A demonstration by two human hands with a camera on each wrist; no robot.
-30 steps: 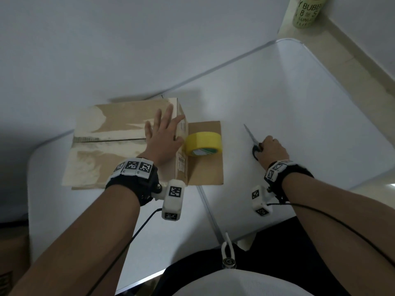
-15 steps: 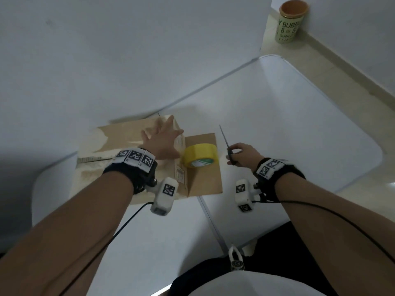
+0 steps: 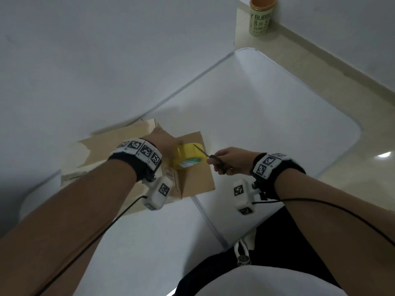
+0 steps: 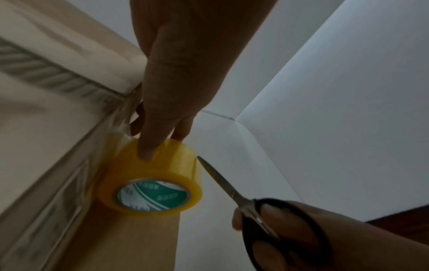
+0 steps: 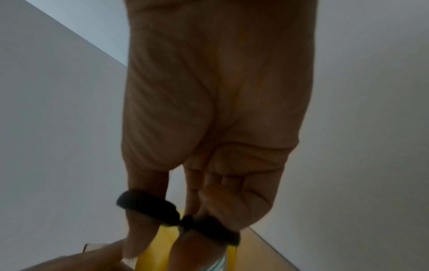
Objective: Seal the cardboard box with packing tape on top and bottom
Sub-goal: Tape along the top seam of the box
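Left hand grips yellow packing tape roll, fingers curled over its rim; roll sits on open flap beside cardboard box on white table. Right hand grips black-handled scissors, blades closed, tip at roll.

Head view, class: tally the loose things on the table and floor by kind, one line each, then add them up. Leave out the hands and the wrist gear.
Cardboard box: 1
Roll of yellow tape: 1
Scissors: 1
Printed cup with an orange rim, on the floor: 1
Total: 4
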